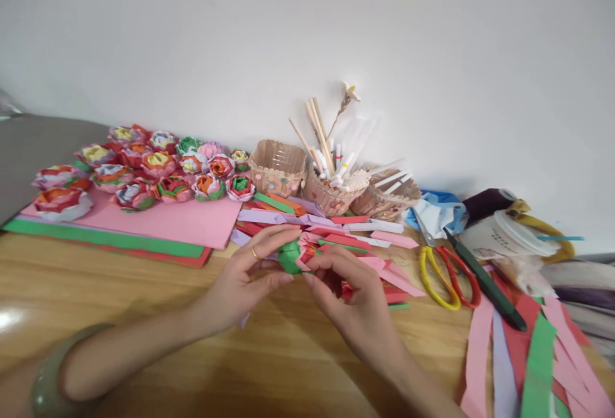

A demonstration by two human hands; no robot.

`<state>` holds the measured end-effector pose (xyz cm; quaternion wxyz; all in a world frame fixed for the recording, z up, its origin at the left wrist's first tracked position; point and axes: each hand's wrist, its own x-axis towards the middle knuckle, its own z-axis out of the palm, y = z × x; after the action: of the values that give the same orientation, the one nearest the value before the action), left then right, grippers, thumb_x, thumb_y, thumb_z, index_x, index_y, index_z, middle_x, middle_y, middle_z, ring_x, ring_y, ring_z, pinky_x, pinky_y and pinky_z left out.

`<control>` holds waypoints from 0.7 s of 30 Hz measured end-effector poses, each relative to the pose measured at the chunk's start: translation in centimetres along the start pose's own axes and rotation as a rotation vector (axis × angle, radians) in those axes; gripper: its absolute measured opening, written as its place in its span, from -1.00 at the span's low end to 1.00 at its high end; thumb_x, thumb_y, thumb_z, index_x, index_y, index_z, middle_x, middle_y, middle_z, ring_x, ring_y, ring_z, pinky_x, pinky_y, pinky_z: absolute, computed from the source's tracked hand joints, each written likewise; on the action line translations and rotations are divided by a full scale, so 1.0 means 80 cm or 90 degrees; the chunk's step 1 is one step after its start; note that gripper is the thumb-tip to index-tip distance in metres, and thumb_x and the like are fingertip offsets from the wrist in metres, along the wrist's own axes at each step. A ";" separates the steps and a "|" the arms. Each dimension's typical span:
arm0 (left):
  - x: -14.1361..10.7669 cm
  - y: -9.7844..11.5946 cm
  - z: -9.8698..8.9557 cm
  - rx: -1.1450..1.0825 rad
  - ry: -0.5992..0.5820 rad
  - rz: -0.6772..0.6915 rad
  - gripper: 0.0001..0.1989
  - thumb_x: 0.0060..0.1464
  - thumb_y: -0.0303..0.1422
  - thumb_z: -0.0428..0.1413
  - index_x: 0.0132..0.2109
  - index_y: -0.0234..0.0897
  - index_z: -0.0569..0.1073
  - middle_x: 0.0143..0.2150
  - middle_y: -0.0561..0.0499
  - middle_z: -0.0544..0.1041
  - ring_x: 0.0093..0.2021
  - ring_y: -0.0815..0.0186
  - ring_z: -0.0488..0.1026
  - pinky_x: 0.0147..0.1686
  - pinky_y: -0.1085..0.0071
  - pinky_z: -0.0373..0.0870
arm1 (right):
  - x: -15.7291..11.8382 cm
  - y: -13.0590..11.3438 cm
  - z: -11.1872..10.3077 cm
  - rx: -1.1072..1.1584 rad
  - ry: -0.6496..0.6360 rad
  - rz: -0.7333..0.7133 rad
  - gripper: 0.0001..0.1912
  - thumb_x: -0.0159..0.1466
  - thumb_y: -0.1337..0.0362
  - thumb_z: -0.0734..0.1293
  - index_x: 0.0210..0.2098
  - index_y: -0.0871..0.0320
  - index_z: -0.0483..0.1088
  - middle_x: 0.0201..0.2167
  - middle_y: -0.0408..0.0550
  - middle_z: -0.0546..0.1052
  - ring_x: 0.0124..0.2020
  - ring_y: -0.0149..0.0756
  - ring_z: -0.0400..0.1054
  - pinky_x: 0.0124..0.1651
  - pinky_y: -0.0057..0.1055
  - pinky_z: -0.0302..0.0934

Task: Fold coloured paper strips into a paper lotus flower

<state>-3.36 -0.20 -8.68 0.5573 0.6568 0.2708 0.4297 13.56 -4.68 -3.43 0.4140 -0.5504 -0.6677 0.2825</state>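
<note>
A small folded paper flower (290, 256), green at its left with pink and orange-red petals at its right, is held up between both hands over the table. My left hand (257, 264) is closed around its green side, thumb below and fingers above. With thumb and fingertips, my right hand (353, 283) pinches the pink petal edge. Just behind the hands lies a loose pile of folded paper strips (331, 222) in purple, red, pink, green and white. Part of the pile is hidden by my right hand.
Finished paper flowers (158, 165) sit on pink paper sheets (206, 222) at the left. Woven-looking baskets (277, 161) with sticks and pens stand along the wall. Scissors (444, 277), a dark green pen-like tool (485, 283), a lidded white cup (504, 238) and long paper strips (538, 360) lie right.
</note>
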 end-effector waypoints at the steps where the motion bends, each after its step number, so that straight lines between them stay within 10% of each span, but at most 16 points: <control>1: 0.000 0.000 0.000 0.001 -0.002 -0.006 -0.50 0.08 -0.46 0.12 0.14 0.09 0.33 0.19 0.00 0.29 0.20 0.19 0.22 0.02 0.38 0.38 | 0.000 0.001 0.000 -0.001 -0.003 -0.002 -0.90 0.19 0.36 0.29 -0.44 0.19 0.42 -0.56 -0.15 0.38 -0.57 -0.45 0.22 -0.57 -0.53 0.10; 12: 0.002 0.008 0.006 -0.002 0.011 -0.063 -0.59 0.07 -0.42 0.13 0.08 0.01 0.39 0.12 0.02 0.37 0.12 0.23 0.31 0.04 0.35 0.36 | -0.006 0.018 0.011 -0.419 0.126 -0.260 -0.80 0.17 0.49 0.21 -0.38 0.20 0.46 -0.50 -0.04 0.52 -0.56 -0.38 0.38 -0.54 -0.49 0.21; 21: 0.003 0.010 0.006 0.024 0.068 -0.047 -0.61 0.00 -0.40 0.20 0.02 -0.07 0.45 0.06 -0.01 0.43 0.10 0.20 0.33 0.10 0.28 0.30 | -0.007 0.018 0.010 -0.400 0.124 -0.265 -0.84 0.19 0.47 0.24 -0.37 0.23 0.46 -0.52 -0.03 0.50 -0.56 -0.37 0.36 -0.53 -0.48 0.21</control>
<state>-2.91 -0.47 -7.86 0.5449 0.6331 0.3321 0.4382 13.59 -4.85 -5.16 0.3349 -0.5276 -0.7766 -0.0794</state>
